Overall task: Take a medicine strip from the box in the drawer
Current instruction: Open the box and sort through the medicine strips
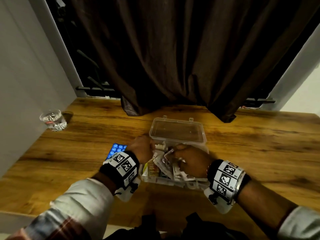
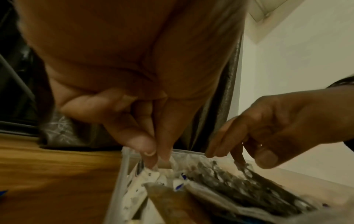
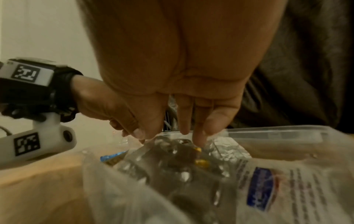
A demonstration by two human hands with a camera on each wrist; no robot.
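Note:
A clear plastic box stands open on the wooden table, its lid folded back. It is packed with several medicine strips and sachets. My left hand reaches into the box's far left corner and pinches the top of a white strip between thumb and fingertips. My right hand is over the middle of the box, thumb and fingers pinching the edge of a silver strip. In the right wrist view its fingertips touch a clear blister strip holding yellow capsules.
A blue blister strip lies on the table left of the box, partly under my left wrist. A glass of water stands at the table's far left by the wall. A dark curtain hangs behind the box.

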